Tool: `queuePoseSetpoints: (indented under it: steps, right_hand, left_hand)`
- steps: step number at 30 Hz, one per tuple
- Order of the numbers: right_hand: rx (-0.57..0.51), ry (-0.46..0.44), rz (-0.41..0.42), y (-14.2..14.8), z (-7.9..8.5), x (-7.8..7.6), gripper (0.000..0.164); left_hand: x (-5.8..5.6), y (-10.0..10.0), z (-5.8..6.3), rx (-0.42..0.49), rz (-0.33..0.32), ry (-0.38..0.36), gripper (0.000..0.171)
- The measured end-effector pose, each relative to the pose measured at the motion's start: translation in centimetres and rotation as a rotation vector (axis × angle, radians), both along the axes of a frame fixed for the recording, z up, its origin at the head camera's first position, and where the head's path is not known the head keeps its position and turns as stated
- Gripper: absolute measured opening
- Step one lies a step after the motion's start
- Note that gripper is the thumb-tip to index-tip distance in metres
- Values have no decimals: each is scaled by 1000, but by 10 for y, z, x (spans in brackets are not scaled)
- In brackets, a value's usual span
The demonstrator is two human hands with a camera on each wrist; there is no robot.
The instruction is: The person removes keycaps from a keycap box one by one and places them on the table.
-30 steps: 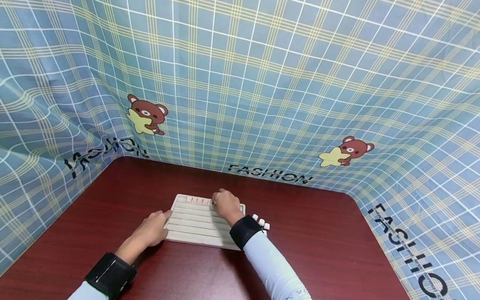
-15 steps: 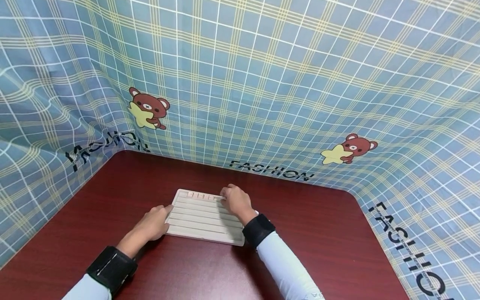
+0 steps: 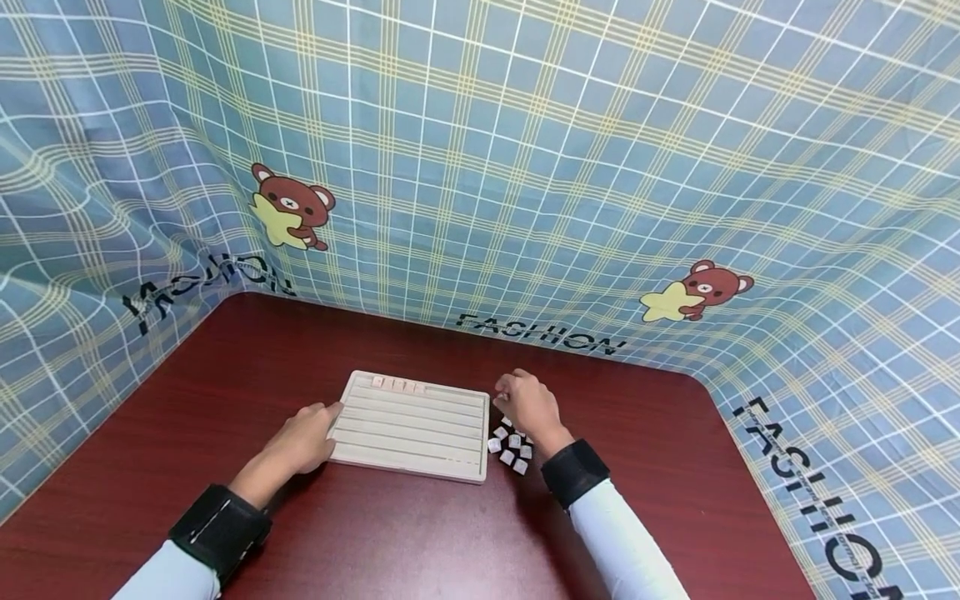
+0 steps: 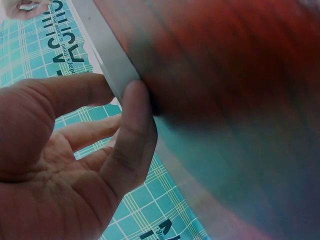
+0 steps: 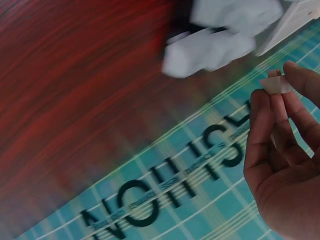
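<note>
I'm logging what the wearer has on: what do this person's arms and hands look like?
Both the left hand and the right hand are ungloved. A wide black left wristband, marked with a thin pale line, meets a pale bluish-white left sleeve. The right arm matches: a wide black right wristband and a pale right sleeve. No cables are visible.

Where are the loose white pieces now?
In the head view, the loose white pieces lie on the table right of the ridged board, beside the right hand.
</note>
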State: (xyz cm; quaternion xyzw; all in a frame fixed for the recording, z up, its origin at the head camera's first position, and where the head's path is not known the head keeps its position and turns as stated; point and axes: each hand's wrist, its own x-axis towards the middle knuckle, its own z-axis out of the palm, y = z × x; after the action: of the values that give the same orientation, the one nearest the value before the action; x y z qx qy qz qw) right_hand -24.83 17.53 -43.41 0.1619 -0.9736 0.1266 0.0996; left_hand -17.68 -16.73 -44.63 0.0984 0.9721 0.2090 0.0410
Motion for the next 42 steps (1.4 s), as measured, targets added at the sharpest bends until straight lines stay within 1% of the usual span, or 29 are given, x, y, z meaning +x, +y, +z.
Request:
queuePoseSetpoints:
  steps: [5,9,14,18,26,33,42]
  right_hand:
    - [18,-35,-58,16,-8,-4,18]
    - [21,-61,-105,24,-16,-7,16]
    - [13,-108,-144,28,-20,-8,20]
    - [15,-126,-162,28,-21,-8,21]
    - [14,-138,-177,30,-23,-8,19]
    - [22,-155,-174,31,-24,-7,18]
    - [19,-118,-151,28,-20,-8,18]
  left_hand:
    - [-1,-1,0,-4,4,-17,55]
    - [-1,-1,-1,-2,-1,-12,55]
    - [0,0,-2,5,-4,2,55]
    - [0,0,-2,7,-3,-7,55]
    - [1,1,0,10,5,-24,56]
    - [0,0,0,10,-11,-7,55]
    - [-2,-1,1,3,-18,-3,54]
